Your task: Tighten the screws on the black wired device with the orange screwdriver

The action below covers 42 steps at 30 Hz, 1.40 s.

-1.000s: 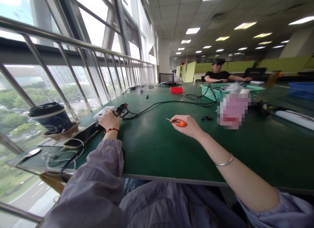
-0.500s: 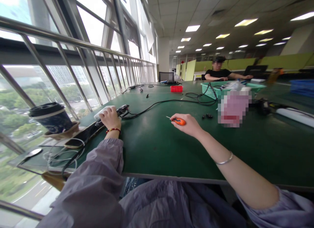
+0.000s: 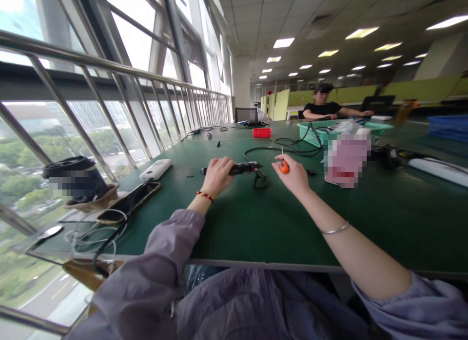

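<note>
My left hand (image 3: 218, 178) is closed over a long black device (image 3: 243, 168) with what look like exposed inner parts and a black cable (image 3: 260, 180) at its right end. The device lies across the middle of the green table, partly hidden under my fingers. To its right, my right hand (image 3: 295, 178) grips a screwdriver (image 3: 284, 166) by its orange handle, the thin shaft pointing up and away from me. The screwdriver's tip is apart from the device. A small black piece (image 3: 310, 172) sits just beyond my right hand.
On the left are a white power-bank-like block (image 3: 156, 170), a phone (image 3: 128, 203) and a lidded cup (image 3: 78, 178) by the railing. Farther back stand a red box (image 3: 262, 133) and a green basket (image 3: 310, 134). A pink packet (image 3: 345, 157) lies right. A person (image 3: 322, 108) sits opposite.
My left hand has carried the black device rightward from beside the white block to the table's middle. My right hand has shifted right, and the screwdriver now points upward instead of left.
</note>
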Tool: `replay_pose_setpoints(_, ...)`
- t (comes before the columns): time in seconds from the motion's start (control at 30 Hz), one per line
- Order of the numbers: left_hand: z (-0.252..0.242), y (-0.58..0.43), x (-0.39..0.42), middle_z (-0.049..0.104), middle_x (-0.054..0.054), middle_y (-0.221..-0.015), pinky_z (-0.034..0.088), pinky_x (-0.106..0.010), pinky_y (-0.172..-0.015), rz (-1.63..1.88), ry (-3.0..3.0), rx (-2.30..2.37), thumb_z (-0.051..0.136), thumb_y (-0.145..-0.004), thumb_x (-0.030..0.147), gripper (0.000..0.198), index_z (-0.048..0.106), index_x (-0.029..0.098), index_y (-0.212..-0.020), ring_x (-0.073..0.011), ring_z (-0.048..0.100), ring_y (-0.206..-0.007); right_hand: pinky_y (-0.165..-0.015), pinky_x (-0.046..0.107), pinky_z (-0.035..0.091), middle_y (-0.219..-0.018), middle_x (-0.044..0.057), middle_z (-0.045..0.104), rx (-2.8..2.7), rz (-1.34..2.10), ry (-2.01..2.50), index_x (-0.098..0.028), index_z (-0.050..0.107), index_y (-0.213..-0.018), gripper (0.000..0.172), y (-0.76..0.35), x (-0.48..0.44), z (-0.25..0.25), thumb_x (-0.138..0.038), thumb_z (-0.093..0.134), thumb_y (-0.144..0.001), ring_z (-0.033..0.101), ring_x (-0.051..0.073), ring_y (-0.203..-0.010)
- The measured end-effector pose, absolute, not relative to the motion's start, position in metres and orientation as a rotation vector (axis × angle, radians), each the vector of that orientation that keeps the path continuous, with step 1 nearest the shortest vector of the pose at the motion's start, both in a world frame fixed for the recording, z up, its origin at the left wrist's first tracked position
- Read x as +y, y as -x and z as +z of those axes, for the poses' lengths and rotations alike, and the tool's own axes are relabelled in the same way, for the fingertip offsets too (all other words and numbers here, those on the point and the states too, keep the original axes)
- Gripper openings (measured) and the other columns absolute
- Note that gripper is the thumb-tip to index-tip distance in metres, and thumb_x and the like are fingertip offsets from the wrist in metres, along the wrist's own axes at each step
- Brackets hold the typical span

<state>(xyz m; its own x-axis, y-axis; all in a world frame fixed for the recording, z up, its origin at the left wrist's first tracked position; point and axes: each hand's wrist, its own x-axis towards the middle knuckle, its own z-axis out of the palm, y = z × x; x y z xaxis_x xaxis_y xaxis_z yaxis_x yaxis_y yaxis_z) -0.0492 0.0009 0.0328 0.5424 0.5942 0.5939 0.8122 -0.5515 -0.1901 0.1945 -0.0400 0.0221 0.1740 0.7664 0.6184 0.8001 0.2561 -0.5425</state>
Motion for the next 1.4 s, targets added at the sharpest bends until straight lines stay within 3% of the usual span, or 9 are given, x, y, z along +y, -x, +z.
replay_pose_setpoints(0.13, 0.019, 0.002, -0.002, 0.057, -0.01, -0.11, 0.035, -0.036, -0.093, -0.511, 2.53, -0.946, 0.052, -0.087, 0.033, 0.032, 0.057, 0.018, -0.115, -0.0221, 0.054, -0.101, -0.067, 0.029, 0.046, -0.088, 0.003, 0.071, -1.584, -0.021, 1.495, -0.025, 0.061, -0.103, 0.026, -0.199, -0.034, 0.017, -0.039, 0.052, -0.082, 0.064, 0.021, -0.083)
replay_pose_setpoints(0.3, 0.007, -0.006, 0.01, 0.061, -0.009, -0.115, 0.032, -0.036, -0.1, -0.483, 2.55, -1.105, 0.049, -0.091, 0.038, 0.043, 0.048, 0.017, -0.129, -0.0209, 0.054, -0.107, -0.068, 0.028, 0.047, -0.088, 0.004, 0.068, -1.804, 0.068, 1.591, -0.024, 0.06, -0.101, 0.026, -0.204, -0.022, 0.003, -0.037, 0.058, -0.078, 0.063, 0.02, -0.081)
replay_pose_setpoints(0.4, 0.01, 0.021, 0.022, 0.06, -0.009, -0.121, 0.032, -0.036, -0.101, -0.575, 2.422, -1.36, 0.038, -0.095, 0.032, 0.037, 0.051, 0.019, -0.127, -0.0212, 0.053, -0.112, -0.07, 0.029, 0.048, -0.093, 0.006, 0.068, -1.845, 0.137, 1.614, -0.022, 0.057, -0.107, 0.032, -0.205, -0.018, -0.002, -0.036, 0.058, -0.078, 0.063, 0.02, -0.084)
replay_pose_setpoints(0.47, 0.014, 0.052, 0.029, 0.058, -0.01, -0.122, 0.038, -0.037, -0.095, -0.623, 2.233, -1.661, 0.034, -0.094, 0.02, 0.036, 0.055, 0.02, -0.122, -0.023, 0.053, -0.11, -0.072, 0.03, 0.048, -0.097, 0.007, 0.067, -1.86, 0.16, 1.631, -0.022, 0.055, -0.111, 0.036, -0.205, -0.018, -0.002, -0.036, 0.058, -0.078, 0.063, 0.021, -0.087)
replay_pose_setpoints(0.53, 0.019, 0.088, 0.032, 0.055, -0.013, -0.122, 0.041, -0.038, -0.09, -0.628, 2.042, -1.934, 0.038, -0.087, 0.007, 0.042, 0.056, 0.018, -0.123, -0.0248, 0.053, -0.11, -0.073, 0.03, 0.048, -0.099, 0.007, 0.067, -1.884, 0.168, 1.647, -0.022, 0.054, -0.114, 0.038, -0.205, -0.019, 0.0, -0.035, 0.057, -0.079, 0.063, 0.021, -0.089)
replay_pose_setpoints(0.67, 0.021, 0.147, 0.031, 0.052, -0.014, -0.122, 0.043, -0.044, -0.089, -0.574, 1.917, -2.216, 0.047, -0.081, 0.005, 0.043, 0.058, 0.015, -0.122, -0.0315, 0.05, -0.112, -0.072, 0.03, 0.048, -0.101, 0.007, 0.067, -1.916, 0.173, 1.659, -0.023, 0.052, -0.115, 0.039, -0.205, -0.02, 0.002, -0.034, 0.057, -0.079, 0.063, 0.021, -0.088)
replay_pose_setpoints(0.83, 0.016, 0.164, 0.033, 0.056, -0.012, -0.116, 0.045, -0.041, -0.088, -0.53, 1.968, -2.205, 0.046, -0.086, 0.012, 0.032, 0.063, 0.014, -0.114, -0.0303, 0.049, -0.113, -0.068, 0.028, 0.048, -0.101, 0.007, 0.066, -1.955, 0.175, 1.66, -0.022, 0.052, -0.116, 0.04, -0.206, -0.022, 0.004, -0.036, 0.056, -0.078, 0.062, 0.019, -0.082)
replay_pose_setpoints(1.03, 0.015, 0.152, 0.039, 0.059, -0.011, -0.109, 0.047, -0.035, -0.08, -0.425, 1.985, -2.114, 0.043, -0.088, 0.012, 0.028, 0.07, 0.015, -0.098, -0.0276, 0.054, -0.106, -0.06, 0.024, 0.045, -0.086, 0.002, 0.064, -2.054, 0.157, 1.678, -0.024, 0.052, -0.114, 0.048, -0.21, -0.023, 0.006, -0.022, 0.063, -0.068, 0.059, 0.015, -0.068)
replay_pose_setpoints(1.4, 0.026, 0.117, 0.03, 0.065, -0.014, -0.107, 0.05, -0.032, -0.077, -0.251, 1.97, -2.08, 0.044, -0.082, 0.012, 0.028, 0.07, 0.017, -0.092, -0.026, 0.062, -0.097, -0.06, 0.026, 0.044, -0.079, 0.001, 0.064, -1.94, 0.022, 1.687, -0.023, 0.054, -0.102, 0.043, -0.204, -0.024, 0.005, -0.034, 0.071, -0.064, 0.059, 0.017, -0.07)
